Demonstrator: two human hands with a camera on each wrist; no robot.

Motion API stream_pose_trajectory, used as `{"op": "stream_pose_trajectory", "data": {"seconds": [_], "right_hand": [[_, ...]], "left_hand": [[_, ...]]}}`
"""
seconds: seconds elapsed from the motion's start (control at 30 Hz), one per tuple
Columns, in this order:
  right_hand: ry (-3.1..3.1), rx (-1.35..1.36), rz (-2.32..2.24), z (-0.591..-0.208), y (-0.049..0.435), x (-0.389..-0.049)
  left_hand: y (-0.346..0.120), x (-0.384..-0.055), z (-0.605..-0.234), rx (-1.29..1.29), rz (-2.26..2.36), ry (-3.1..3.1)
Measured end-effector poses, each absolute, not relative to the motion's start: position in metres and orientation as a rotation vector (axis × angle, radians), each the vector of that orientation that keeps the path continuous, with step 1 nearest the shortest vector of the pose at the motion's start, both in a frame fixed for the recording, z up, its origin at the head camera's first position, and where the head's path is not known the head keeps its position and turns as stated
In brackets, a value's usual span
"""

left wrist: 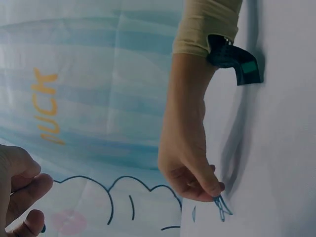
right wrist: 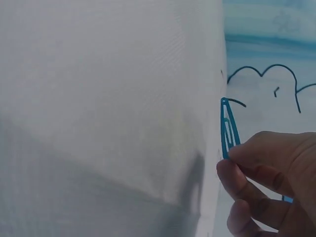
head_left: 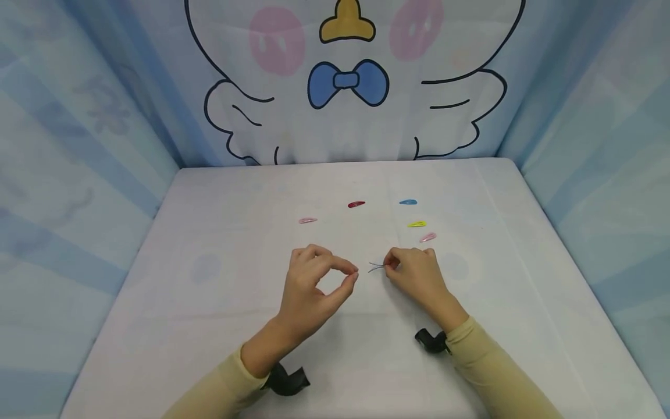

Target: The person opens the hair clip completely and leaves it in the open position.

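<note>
My right hand (head_left: pixel 416 276) pinches a blue snap hair clip (right wrist: pixel 227 129) by one end between thumb and forefinger. The clip's free end points left toward my other hand, its two prongs spread apart in the head view. My left hand (head_left: pixel 309 285) is held just left of the clip, a short gap away. Its thumb and forefinger meet at the tips in a ring, with nothing visible between them. In the left wrist view, part of the left hand (left wrist: pixel 22 190) shows at the left edge, with the right hand (left wrist: pixel 190 163) beyond it.
Behind the hands, several more hair clips lie on the white table (head_left: pixel 157 279): a red one (head_left: pixel 356 204), a blue one (head_left: pixel 408 202), a yellow one (head_left: pixel 417 224), a pink one at right (head_left: pixel 428 237) and another pink one at left (head_left: pixel 307 220). Printed curtains surround the table.
</note>
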State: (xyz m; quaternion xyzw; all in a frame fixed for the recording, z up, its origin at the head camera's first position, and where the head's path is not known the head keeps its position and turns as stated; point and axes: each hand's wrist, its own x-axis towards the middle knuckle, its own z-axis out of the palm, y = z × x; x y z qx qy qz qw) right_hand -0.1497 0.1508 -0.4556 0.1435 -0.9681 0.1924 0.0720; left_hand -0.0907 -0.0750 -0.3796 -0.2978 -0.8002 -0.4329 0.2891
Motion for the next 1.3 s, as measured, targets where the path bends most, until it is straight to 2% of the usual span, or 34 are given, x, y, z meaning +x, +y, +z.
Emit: {"op": "stream_pose_trajectory", "data": {"seconds": [0.3,0.83,1.3], "right_hand": [[-3.022,0.390,0.594,-0.459,0.161,-0.151],[-3.099,0.218,0.530,-0.432,0.209,-0.181],[-3.200,0.094,0.543,-0.451,0.234,-0.204]], "left_hand": [[-0.075,-0.092,-0.378,-0.800,-1.159,-2.129],[-0.076,-0.091,-0.383,-0.782,-1.167,-2.144],[-0.081,-0.090,-0.383,-0.788,-1.151,-2.193]]}}
